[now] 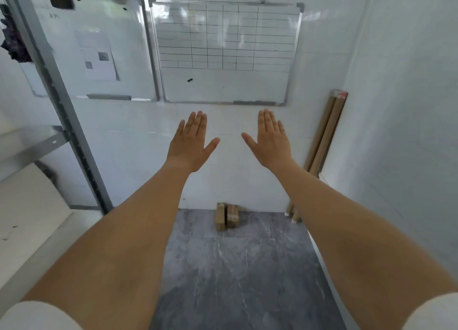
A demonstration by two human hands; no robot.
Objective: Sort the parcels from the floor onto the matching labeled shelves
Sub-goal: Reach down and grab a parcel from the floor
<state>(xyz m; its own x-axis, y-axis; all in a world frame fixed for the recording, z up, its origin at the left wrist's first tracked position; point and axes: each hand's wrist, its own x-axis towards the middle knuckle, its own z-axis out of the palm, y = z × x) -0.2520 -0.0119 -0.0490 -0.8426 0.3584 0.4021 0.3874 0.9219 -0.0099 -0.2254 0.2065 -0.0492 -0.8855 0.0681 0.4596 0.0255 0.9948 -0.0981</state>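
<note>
cardboard parcels (226, 216): two, on the floor (243, 267) beyond your hands
left hand (189, 147): flat, fingers spread, empty
right hand (272, 144): likewise

Two small brown cardboard parcels (227, 216) stand upright side by side, touching, on the grey marbled floor (238, 267), right at the foot of the white wall at about 12 o'clock from the viewer. The left one is taller and plain; the right one is shorter, with clear tape across its face. A grey metal shelf (29, 144) sits at about 9 o'clock, well apart from them.
</note>
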